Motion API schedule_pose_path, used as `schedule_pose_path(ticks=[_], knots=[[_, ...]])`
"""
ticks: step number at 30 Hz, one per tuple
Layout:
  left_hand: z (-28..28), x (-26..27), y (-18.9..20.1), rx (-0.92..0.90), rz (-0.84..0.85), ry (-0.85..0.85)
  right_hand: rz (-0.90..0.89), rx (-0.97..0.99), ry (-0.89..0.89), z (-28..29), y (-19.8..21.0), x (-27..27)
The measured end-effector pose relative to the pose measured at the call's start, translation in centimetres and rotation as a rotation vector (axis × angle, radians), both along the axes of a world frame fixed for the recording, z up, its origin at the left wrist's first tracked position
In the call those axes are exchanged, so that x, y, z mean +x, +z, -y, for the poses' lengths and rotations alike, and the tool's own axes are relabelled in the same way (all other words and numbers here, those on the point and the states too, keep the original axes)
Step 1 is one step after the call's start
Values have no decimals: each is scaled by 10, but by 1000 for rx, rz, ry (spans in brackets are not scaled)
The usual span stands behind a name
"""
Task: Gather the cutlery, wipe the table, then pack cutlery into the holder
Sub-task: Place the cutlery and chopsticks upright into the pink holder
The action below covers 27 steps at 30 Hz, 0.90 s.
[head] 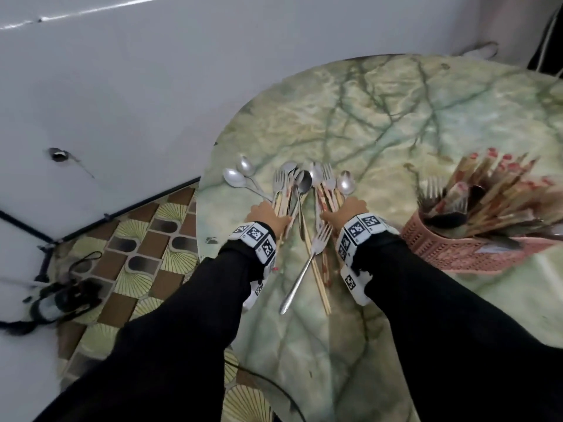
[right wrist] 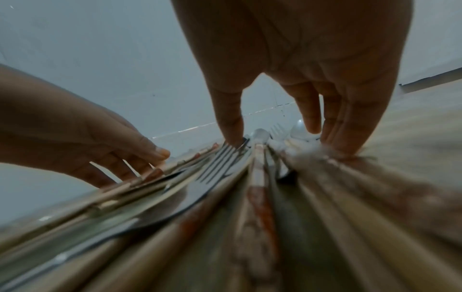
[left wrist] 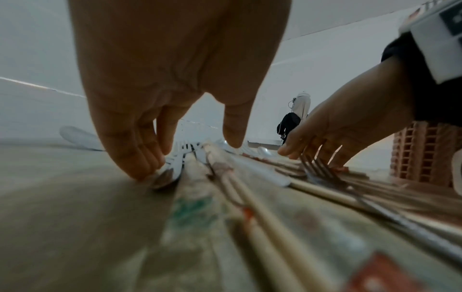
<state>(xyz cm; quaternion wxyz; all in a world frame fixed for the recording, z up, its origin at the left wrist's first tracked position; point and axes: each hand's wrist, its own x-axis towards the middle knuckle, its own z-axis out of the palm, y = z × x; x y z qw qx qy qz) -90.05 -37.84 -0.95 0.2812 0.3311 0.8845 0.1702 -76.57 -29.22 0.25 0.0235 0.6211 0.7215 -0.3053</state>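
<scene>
My two hands sit side by side on a round, green marbled worktop [head: 396, 117], with a loose heap of cutlery [head: 304, 190] between them. My left hand [head: 265, 213] rests palm down at the heap's left edge; its grip is spread and relaxed, fingers [left wrist: 140, 158] straight, tips touching a metal handle and the worktop, thumb hanging free. My right hand [head: 347, 210] mirrors it at the right edge, grip likewise spread, straight fingers [right wrist: 350, 134] pressing down on chopsticks, thumb tip touching a fork's tines. Neither hand closes around anything.

The heap holds spoons [head: 234, 178], forks and wooden chopsticks [head: 318, 281], mostly pointing away from me. One long fork [head: 304, 269] lies slanted across the chopsticks, handle towards me.

To my right, near the heap but apart from it, stands a pink lattice holder [head: 441, 248], already carrying forks and many red-tipped chopsticks [head: 493, 178].

Black sleeves cover my arms, with patterned white bands at both wrists. A patterned floor [head: 137, 239] lies to the left.
</scene>
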Motion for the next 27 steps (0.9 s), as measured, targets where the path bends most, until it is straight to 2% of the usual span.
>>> schedule_pose_path(ticks=[5, 13, 24, 27], knots=[[-16, -11, -11, -7, -1, -20, 108, 20, 3, -11, -3, -9], [-29, -21, -12, -45, 45, -47, 20, -25, 6, -20, 1, -11], [-32, -20, -4, -104, 78, -67, 33, -121, -34, -24, 2, -12], [-32, -21, -3, -105, 98, -56, 99, -84, 47, -20, 4, -15]])
